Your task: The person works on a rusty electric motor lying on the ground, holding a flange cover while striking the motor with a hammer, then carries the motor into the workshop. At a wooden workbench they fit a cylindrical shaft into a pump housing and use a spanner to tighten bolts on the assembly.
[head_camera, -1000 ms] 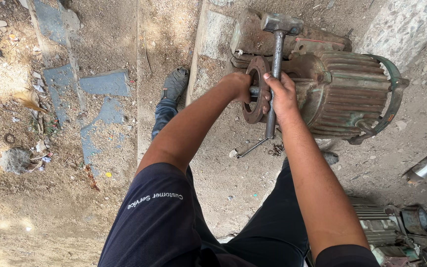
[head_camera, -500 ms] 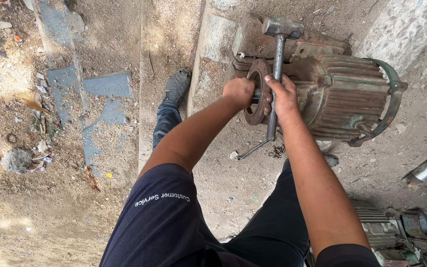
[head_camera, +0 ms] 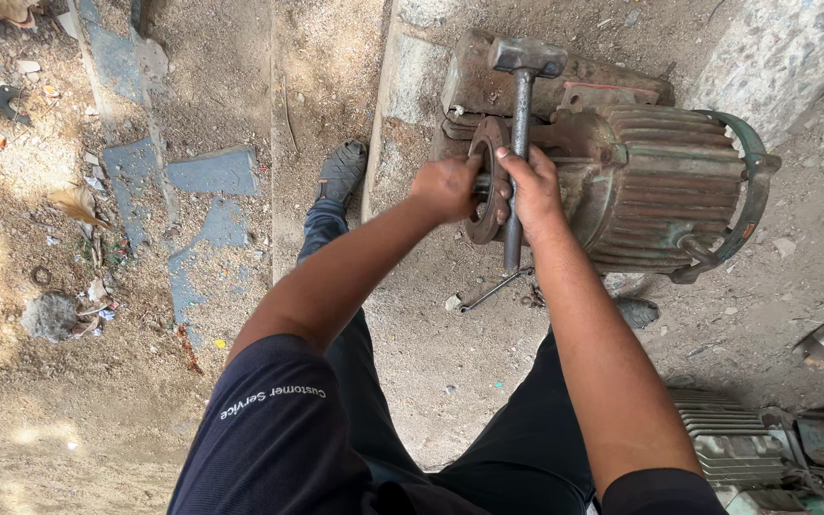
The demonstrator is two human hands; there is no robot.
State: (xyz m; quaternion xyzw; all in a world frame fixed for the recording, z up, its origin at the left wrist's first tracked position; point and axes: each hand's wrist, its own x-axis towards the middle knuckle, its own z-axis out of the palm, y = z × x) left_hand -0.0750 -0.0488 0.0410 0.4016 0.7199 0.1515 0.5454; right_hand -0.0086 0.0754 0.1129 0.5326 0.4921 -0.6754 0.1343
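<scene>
Left hand (head_camera: 445, 186) grips the rusty round iron flange (head_camera: 486, 181); right hand (head_camera: 531, 186) seemingly wraps the steel sledgehammer (head_camera: 519, 143), head at twelve o'clock; best pull evenly.

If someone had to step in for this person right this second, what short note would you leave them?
Left hand: gripping the rusty ring-shaped end plate on the old ribbed motor.
Right hand: around the hammer handle, head up, resting against the motor.
Motor lies on its side on the dirt; a thin bent tool lies below it.
Done: cannot tell.
Left: the plate is not yet off the motor's end.
</scene>
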